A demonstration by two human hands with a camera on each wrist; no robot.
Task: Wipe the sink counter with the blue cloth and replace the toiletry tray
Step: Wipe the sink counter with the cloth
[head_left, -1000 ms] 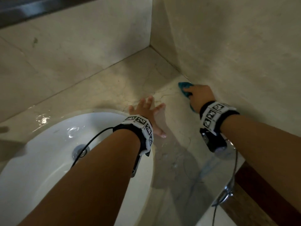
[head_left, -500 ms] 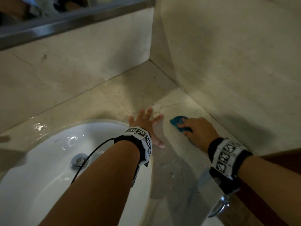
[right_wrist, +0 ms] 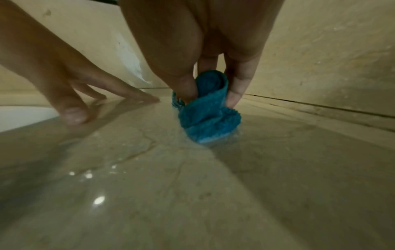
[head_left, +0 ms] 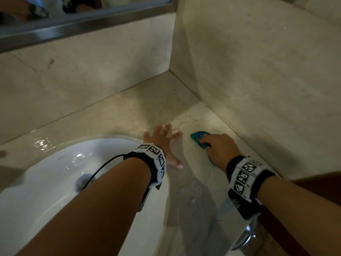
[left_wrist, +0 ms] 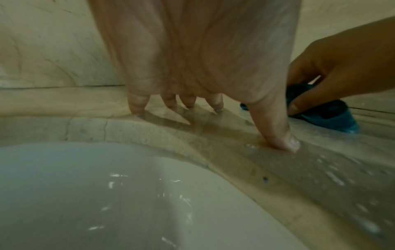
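1. The right hand (head_left: 220,146) held the blue cloth (head_left: 200,138) on the marble worktop (head_left: 129,115), near the corner where two wall panels met.
2. The grip of this hand was closed around the cloth: in the right wrist view the thumb and the fingers (right_wrist: 239,88) pinched the bunched cloth (right_wrist: 208,116) from both sides, and its lower part touched the wet stone.
3. The cloth was crumpled into a lump that was a little longer than wide. In the head view its long axis ran from under the palm toward the far left, and the free end pointed to the back corner of the worktop.
4. The left hand (head_left: 162,140) lay just beside the cloth, on its left, without touching it. Its grip was released: the fingers (left_wrist: 136,103) were spread and straight, and the fingertips and the thumb pressed on the worktop (left_wrist: 149,133).
5. This hand rested at the edge of the white sink basin (head_left: 46,191), which was set into the worktop; a metal drain (head_left: 83,182) was seen at its bottom.
6. Water drops and a shiny film lay on the stone (right_wrist: 192,194) in front of the cloth.
7. A mirror with a metal frame (head_left: 88,23) hung above the back wall.
8. Both wrists carried bands with black and white markers.
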